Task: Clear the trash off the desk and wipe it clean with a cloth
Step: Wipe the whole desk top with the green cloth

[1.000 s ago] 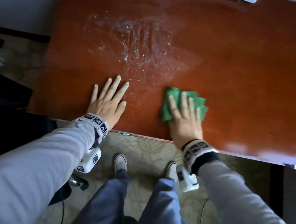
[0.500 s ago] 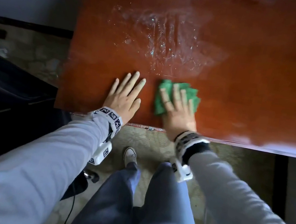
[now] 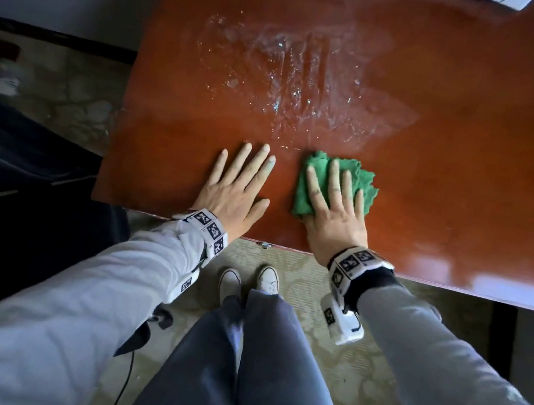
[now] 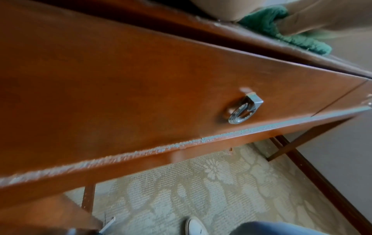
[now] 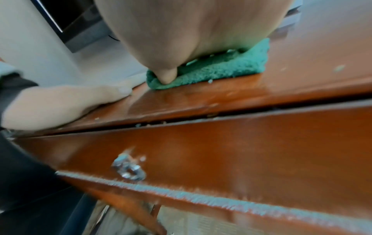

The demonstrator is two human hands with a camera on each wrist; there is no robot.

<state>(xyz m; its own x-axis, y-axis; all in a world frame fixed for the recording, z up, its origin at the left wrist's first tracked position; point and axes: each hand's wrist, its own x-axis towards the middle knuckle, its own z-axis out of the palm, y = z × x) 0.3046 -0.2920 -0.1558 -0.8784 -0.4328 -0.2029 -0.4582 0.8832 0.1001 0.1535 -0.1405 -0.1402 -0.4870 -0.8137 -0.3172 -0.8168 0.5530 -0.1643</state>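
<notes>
One green cloth (image 3: 358, 181) lies bunched on the red-brown counter (image 3: 475, 146), close to the near edge. It is a thick, nubbly fabric, folded over on itself into a rough wad, with a frayed, wavy border showing past the fingertips on the far and right sides. From the right wrist view its near fold is rounded and plump (image 5: 221, 68), lying flat against the wood.

The right hand (image 3: 336, 212) lies on top of the cloth with its four fingers straight and spread, palm down, pressing it to the counter; the thumb tip pushes into the cloth's near left corner. The left hand (image 3: 236, 190) rests flat on the bare wood just beside the cloth, to its left, fingers straight and slightly fanned, holding nothing. The two hands do not touch.

Beyond both hands, one wide patch of wet streaks (image 3: 294, 78) and droplets glistens on the counter top, with ridged smear lines running away from the person. Small pale crumbs dot the wood near the cloth in the right wrist view.

Below the top, the front of one drawer (image 4: 141, 79) shows a single silver ring pull (image 4: 243, 109). Two white shoes (image 3: 247, 279) stand on a patterned floor covering (image 3: 311, 313) under the counter's edge. Each wrist wears one band printed with black-and-white square markers.
</notes>
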